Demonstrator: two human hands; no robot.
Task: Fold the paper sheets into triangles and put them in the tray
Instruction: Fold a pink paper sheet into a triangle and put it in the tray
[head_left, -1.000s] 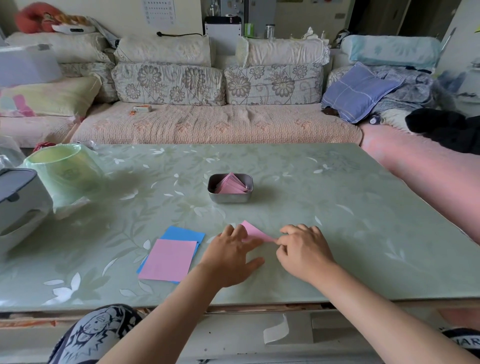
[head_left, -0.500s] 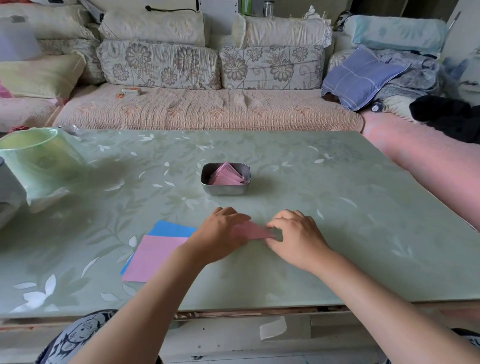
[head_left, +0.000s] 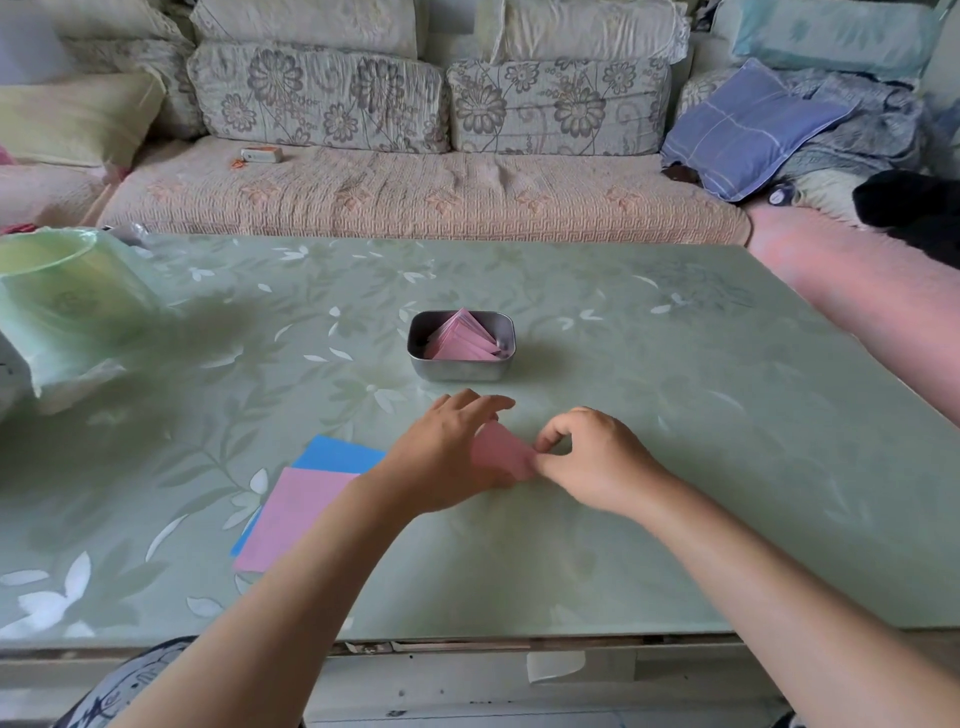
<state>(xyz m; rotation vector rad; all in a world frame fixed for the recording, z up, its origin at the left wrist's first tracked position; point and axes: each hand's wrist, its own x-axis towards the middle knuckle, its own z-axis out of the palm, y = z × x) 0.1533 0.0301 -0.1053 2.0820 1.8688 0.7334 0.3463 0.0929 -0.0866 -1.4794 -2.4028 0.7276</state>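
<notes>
Item: pink sheet (head_left: 501, 452), part-folded, just in front of the tray (head_left: 457, 370); right hand (head_left: 592, 462) pinches its right corner, left hand (head_left: 447, 457) covers its left edge, fingers nearly straight, grip underneath not discernible; risk: corners slipping out of line, creasing crooked.

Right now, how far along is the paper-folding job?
Done: several pink folded triangles lie in the small metal tray. In hand: one partly folded pink sheet, the left hand touching it, the right hand pinching its edge, over the green floral table. Left: a flat pink sheet on top of a blue sheet beside the left forearm, both unfolded.
</notes>
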